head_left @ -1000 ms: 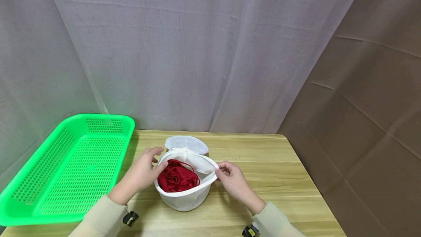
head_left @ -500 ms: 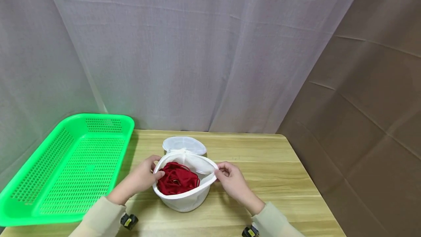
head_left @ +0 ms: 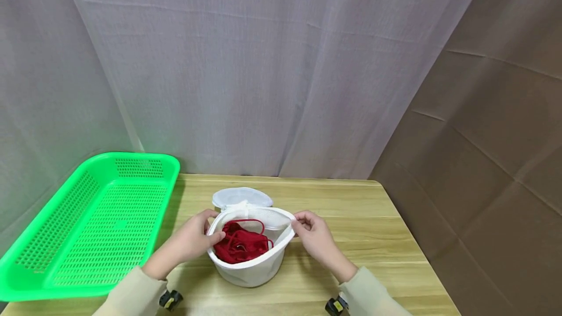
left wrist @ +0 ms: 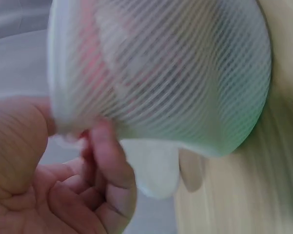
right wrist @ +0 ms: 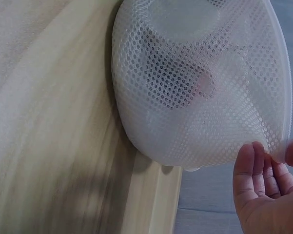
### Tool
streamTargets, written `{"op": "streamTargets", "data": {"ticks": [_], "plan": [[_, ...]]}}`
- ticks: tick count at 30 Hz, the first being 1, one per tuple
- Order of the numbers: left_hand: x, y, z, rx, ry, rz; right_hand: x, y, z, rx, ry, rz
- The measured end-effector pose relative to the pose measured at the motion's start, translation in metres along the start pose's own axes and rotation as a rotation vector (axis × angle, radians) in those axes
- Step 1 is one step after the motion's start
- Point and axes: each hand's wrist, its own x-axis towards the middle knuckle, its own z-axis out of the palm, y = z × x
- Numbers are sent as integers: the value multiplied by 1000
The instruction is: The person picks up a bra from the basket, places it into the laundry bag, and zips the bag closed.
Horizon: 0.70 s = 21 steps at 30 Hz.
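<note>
Left fingers (left wrist: 112, 168), right fingers (right wrist: 244, 170) pinch rim (head_left: 242, 265) of mesh bag (head_left: 251, 277) — red cloth (head_left: 240, 246) inside, underside hidden.

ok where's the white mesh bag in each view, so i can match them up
Head: white mesh bag, lower centre, right of the green basket.
Left wrist: bag, top, centre to right.
Right wrist: bag, upper right.
Shared landmark: the wooden table.

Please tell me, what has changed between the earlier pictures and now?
The left hand has gripped the white bag. The bag, with the red cloth inside, has come slightly nearer. The right hand still holds the bag's other side; the green basket stayed.
</note>
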Motion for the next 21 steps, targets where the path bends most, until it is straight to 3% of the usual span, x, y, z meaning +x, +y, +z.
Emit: {"op": "streamTargets", "data": {"ticks": [3, 9, 21], "plan": [[3, 2, -8, -48, 1, 5, -6, -12, 0, -10, -20, 1], [18, 6, -21, -105, 76, 7, -13, -25, 0, -11, -31, -3], [55, 1, -20, -136, 80, -89, -15, -19, -2, 6, -50, 0]]}}
